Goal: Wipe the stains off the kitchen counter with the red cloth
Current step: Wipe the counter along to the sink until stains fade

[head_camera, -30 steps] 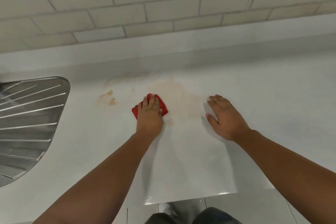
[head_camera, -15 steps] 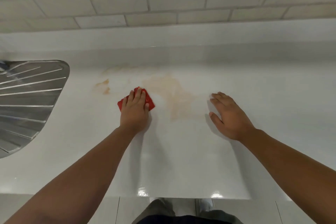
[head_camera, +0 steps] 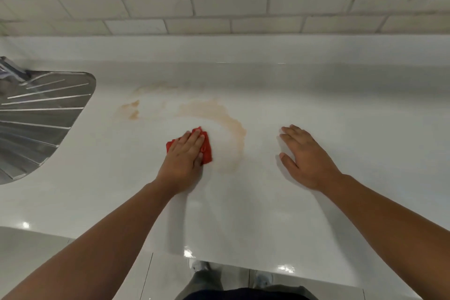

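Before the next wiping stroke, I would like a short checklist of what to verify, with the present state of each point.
1. The red cloth lies under the left hand, with the fingers flat on it: ok.
2. The right hand rests flat on the counter, apart from the cloth: ok.
3. The curved orange stain, beyond and to the right of the cloth, is wiped away: not ok, it is plainly visible.
4. The small stain near the drainboard is wiped away: not ok.
5. The underside of the cloth is clean enough to go on: cannot tell, it is hidden.
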`<state>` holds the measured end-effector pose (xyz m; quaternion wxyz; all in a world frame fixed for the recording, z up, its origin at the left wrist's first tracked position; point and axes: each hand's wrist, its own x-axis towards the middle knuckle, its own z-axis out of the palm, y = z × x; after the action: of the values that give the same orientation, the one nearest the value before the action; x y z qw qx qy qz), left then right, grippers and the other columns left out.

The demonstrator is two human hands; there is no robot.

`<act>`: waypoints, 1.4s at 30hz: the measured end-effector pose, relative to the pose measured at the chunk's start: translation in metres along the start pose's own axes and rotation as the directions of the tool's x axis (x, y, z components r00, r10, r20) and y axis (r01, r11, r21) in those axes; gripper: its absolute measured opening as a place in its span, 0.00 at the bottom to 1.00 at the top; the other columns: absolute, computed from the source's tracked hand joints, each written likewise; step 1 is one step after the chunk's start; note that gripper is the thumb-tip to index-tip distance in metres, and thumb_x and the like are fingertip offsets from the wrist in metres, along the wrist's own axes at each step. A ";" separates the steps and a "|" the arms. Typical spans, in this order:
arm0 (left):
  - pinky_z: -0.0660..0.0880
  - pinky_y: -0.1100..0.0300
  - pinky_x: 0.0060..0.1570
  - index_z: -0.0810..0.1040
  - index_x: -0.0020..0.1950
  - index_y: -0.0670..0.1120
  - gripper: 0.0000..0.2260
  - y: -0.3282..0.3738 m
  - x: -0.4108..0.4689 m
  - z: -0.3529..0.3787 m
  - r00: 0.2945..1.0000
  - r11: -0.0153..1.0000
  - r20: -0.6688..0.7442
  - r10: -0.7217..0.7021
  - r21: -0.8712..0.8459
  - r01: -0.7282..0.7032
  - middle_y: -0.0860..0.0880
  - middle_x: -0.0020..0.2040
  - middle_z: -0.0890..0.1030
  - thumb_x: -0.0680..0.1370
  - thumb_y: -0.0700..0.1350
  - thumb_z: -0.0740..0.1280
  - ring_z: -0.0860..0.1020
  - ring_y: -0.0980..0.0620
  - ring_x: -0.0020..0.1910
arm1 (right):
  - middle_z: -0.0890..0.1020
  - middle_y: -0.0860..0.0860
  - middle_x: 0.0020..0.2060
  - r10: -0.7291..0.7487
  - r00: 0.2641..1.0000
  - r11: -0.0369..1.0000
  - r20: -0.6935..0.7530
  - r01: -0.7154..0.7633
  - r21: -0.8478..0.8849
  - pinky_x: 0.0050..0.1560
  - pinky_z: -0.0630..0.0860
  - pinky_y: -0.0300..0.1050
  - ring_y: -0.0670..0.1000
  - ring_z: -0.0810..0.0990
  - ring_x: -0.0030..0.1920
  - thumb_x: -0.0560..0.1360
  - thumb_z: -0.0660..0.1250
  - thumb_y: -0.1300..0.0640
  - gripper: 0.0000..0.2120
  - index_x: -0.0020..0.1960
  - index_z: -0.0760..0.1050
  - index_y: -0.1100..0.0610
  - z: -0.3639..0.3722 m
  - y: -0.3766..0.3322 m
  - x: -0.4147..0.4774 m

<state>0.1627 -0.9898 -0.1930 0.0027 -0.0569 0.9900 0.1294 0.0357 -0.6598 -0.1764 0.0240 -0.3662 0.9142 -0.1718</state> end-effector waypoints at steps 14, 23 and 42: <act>0.42 0.51 0.77 0.51 0.81 0.50 0.25 0.144 0.029 0.026 0.968 0.973 0.109 0.227 0.020 -0.230 0.53 0.81 0.50 0.83 0.49 0.50 0.44 0.52 0.80 | 0.65 0.55 0.75 -0.009 1.000 1.000 0.006 0.009 0.004 0.77 0.54 0.52 0.53 0.57 0.77 0.77 0.51 0.48 0.29 0.73 0.65 0.62 0.004 0.014 -0.011; 0.50 0.49 0.76 0.59 0.79 0.47 0.26 0.043 0.021 0.008 1.000 0.998 -0.004 -0.022 0.052 0.022 0.49 0.80 0.56 0.81 0.50 0.51 0.54 0.46 0.79 | 0.65 0.56 0.75 0.019 1.000 1.000 -0.005 -0.019 -0.017 0.76 0.55 0.53 0.54 0.57 0.77 0.78 0.54 0.48 0.28 0.74 0.64 0.62 -0.001 0.023 -0.015; 0.46 0.51 0.76 0.55 0.80 0.47 0.26 0.119 0.013 0.023 0.993 0.991 0.061 0.102 0.084 -0.107 0.50 0.81 0.54 0.81 0.48 0.50 0.51 0.47 0.79 | 0.66 0.56 0.74 0.087 0.995 0.996 -0.052 -0.086 0.028 0.75 0.56 0.55 0.55 0.58 0.76 0.78 0.55 0.48 0.28 0.73 0.65 0.63 -0.008 0.033 -0.069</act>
<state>0.1358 -0.8712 -0.1855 0.0266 -0.0010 0.9958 0.0876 0.0634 -0.5886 -0.1854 0.0120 -0.3212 0.9272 -0.1922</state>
